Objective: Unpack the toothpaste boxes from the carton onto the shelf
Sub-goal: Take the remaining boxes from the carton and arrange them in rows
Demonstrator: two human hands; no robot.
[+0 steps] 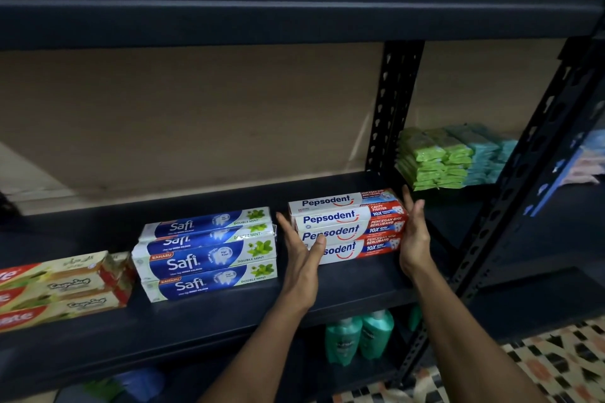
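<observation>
Pepsodent boxes sat stacked on the dark shelf, just right of the Safi boxes. Red-and-cream boxes lay further left. Carton out of sight. Left hand lay flat against the stack's left end, thumb across the lowest box's front. Right hand lay flat on the right end. Fingers were straight on both, pressing rather than wrapped. Looked like squaring-up. Best done with even pressure from both sides, nudging the staggered boxes flush without tipping the top one.
</observation>
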